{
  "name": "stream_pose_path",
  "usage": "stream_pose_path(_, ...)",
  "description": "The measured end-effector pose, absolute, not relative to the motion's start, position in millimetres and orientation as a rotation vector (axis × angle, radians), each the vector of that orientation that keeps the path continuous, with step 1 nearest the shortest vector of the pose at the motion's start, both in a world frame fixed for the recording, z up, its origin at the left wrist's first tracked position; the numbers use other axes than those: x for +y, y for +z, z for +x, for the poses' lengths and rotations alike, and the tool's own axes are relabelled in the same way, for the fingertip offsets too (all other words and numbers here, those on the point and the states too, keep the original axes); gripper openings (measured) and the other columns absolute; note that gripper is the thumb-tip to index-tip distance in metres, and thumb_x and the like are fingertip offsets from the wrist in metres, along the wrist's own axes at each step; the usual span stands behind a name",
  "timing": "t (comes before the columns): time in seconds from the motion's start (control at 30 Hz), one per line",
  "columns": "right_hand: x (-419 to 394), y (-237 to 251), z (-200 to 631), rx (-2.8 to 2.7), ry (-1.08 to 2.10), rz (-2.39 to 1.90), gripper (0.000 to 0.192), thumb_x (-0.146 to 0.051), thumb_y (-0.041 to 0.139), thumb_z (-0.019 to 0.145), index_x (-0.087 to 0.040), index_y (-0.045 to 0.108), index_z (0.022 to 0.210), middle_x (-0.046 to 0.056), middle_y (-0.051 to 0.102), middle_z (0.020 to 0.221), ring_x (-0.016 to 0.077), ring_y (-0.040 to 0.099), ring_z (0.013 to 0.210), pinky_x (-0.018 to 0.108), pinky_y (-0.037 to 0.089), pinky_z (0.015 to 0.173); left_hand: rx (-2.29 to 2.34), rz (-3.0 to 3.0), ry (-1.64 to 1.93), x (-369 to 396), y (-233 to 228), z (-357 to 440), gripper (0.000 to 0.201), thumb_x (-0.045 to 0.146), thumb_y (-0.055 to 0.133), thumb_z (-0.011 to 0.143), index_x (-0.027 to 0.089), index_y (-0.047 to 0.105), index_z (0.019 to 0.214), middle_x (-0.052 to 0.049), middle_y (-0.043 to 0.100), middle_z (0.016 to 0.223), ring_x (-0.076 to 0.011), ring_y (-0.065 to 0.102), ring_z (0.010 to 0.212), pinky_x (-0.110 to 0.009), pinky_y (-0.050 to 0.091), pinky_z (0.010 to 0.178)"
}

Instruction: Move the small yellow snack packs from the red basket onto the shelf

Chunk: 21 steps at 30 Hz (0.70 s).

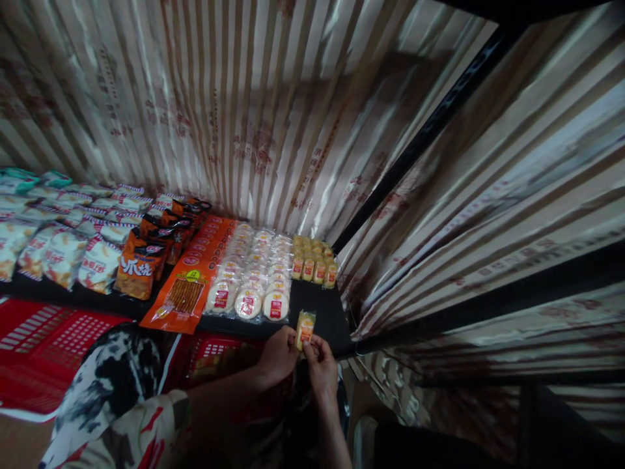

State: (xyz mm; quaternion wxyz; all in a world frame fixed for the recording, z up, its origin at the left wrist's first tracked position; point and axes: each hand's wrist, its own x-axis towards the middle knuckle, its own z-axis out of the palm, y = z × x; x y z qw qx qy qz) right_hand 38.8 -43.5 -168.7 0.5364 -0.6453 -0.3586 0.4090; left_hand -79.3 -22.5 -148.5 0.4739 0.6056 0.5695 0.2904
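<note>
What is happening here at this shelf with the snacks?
A person holds one small yellow snack packet upright between both hands: left hand, right hand. It is just in front of a black shelf, where round white cakes, more yellow packets and orange bags lie in rows. A red basket sits below.

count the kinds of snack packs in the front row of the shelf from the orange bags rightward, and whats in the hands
Orange bags: 1 stack
Long orange packs: 1 row
Round white cakes: 3 rows
Small yellow packs on the shelf: 1 cluster, number unclear
Yellow pack in left hand and right hand: 1
Total: 4 kinds
</note>
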Motion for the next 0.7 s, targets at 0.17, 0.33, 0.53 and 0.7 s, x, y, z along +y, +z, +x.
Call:
stream_pose_path(0.17,-36,-170,44,-0.822,0.938,-1.565,0.038,-0.046,0.069,0.060,-0.020,0.060,0.087,0.005,0.070,0.081,0.0209,0.066,0.074,0.032,0.051,0.069,1.426,1.533,0.704,-15,-144,-70,0.020,0.013,0.047,0.077,0.015,0.062,0.090,-0.006,0.064,0.093,-0.0169,0.059,0.085,-0.026,0.044,0.077)
stream_pose_path(0.33,-28,-172,49,-0.868,0.893,-1.581,0.036,-0.045,0.067,0.062,-0.019,0.060,0.087,0.005,0.070,0.080,0.0203,0.066,0.075,0.032,0.051,0.072,1.454,1.544,0.662,-7,-135,-65,0.020,0.012,0.046,0.077,0.014,0.065,0.085,-0.009,0.064,0.089,-0.0193,0.059,0.086,-0.028,0.045,0.079)
stream_pose_path(0.53,-18,-175,51,-0.884,0.882,-1.575,0.038,-0.043,0.065,0.063,-0.018,0.059,0.091,0.006,0.069,0.084,0.0195,0.066,0.077,0.030,0.051,0.073,1.444,1.454,0.679,3,-138,-56,0.024,0.009,0.047,0.075,0.013,0.063,0.094,-0.010,0.063,0.098,-0.0186,0.059,0.091,-0.027,0.045,0.081)
stream_pose_path(0.7,-8,-181,54,-0.981,0.813,-1.628,0.041,-0.043,0.060,0.066,-0.016,0.059,0.097,0.008,0.068,0.088,0.0198,0.065,0.079,0.031,0.051,0.075,1.364,1.381,0.748,8,-139,-50,0.028,0.014,0.051,0.076,0.015,0.059,0.103,-0.007,0.065,0.097,-0.0181,0.061,0.089,-0.027,0.046,0.081)
